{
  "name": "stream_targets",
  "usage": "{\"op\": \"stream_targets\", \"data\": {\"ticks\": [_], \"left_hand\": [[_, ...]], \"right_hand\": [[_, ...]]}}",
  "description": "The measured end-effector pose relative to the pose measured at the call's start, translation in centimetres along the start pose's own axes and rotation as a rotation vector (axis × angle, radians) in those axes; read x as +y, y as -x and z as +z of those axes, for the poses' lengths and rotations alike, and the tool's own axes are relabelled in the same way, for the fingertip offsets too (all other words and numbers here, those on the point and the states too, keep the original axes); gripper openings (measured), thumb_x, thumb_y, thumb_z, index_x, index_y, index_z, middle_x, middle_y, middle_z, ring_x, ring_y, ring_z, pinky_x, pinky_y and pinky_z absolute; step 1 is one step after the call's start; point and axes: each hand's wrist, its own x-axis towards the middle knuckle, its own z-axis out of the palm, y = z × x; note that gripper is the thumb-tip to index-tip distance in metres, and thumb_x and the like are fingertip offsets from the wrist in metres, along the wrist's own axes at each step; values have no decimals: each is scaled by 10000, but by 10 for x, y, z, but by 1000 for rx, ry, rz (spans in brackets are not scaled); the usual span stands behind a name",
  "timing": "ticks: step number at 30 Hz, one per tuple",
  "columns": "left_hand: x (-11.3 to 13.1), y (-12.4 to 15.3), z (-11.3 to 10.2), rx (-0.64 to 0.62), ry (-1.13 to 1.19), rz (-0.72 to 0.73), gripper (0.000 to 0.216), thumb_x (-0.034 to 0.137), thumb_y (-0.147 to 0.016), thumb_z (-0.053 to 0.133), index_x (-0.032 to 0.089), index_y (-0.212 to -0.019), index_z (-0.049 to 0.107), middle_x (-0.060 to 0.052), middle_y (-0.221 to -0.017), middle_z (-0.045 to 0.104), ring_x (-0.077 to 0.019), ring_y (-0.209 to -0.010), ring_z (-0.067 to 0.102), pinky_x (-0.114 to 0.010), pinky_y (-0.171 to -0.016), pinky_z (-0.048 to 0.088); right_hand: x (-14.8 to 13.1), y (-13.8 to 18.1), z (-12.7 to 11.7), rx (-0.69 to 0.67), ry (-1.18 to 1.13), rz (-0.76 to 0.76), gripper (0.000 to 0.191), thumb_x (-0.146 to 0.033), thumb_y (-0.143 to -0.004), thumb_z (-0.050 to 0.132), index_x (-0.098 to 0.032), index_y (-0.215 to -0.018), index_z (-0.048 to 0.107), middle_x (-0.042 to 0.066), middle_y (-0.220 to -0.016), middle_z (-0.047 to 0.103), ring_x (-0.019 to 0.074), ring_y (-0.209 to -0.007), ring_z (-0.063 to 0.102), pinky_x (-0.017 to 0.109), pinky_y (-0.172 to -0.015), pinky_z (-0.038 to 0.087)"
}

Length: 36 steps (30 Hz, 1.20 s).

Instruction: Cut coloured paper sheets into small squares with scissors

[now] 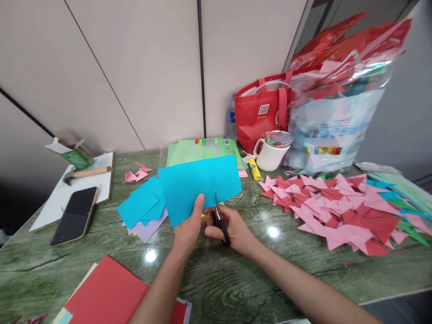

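My left hand (189, 227) pinches the lower edge of a bright blue paper sheet (199, 184) and holds it up above the green table (236, 279). My right hand (232, 229) grips black-handled scissors (220, 220). Their blades point up into the bottom edge of the sheet, near its middle fold. Cut blue squares (141, 204) lie on lilac paper just left of my left hand.
A heap of folded pink and red paper pieces (337, 204) covers the right side. A white mug (270, 153), a yellow glue stick (254, 169), a red bag (259, 112) and a plastic bag (334, 117) stand behind. A phone (76, 213), a hammer (86, 173) and red sheets (108, 292) lie left.
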Motion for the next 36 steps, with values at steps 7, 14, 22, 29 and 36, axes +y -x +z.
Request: {"op": "stream_targets", "data": {"ticks": [7,14,22,29,36], "left_hand": [[1,1,1,10,30,1,446,475,-639,623,168,-962,611,-113,-1160,568,-246,-1122,475,-345,-995,289],[-1,0,0,3,13,64,505,499,-662,590,143,-1021,585,-122,-1163,564,-243,-1088,502,-343,-971,322],[-5,-1,1,-3,36,59,510,516,-661,583,169,-1035,583,-107,-1139,579,-254,-1060,520,-378,-956,343],[-5,-2,1,20,52,55,410,478,-630,632,193,-926,633,-87,-1073,611,-266,-1047,527,-388,-957,338],[-3,0,0,4,46,16,412,495,-630,622,190,-907,638,-85,-1094,604,-269,-1049,525,-397,-964,330]], "right_hand": [[-1,0,0,-2,1,-17,503,-516,-504,738,-167,-773,496,-35,-621,476,102,-546,438,233,-510,366],[-1,0,1,13,-21,-16,450,-465,-517,750,-165,-736,497,-42,-589,468,91,-511,430,221,-495,355],[0,0,3,15,-62,9,422,-453,-523,745,-172,-715,494,-44,-577,483,81,-486,414,213,-466,325],[0,1,3,45,-39,41,414,-453,-539,729,-161,-731,508,-47,-537,508,77,-452,407,207,-428,317],[6,0,2,45,-25,45,349,-424,-606,692,-153,-726,508,-71,-452,477,68,-397,399,197,-400,311]]}}
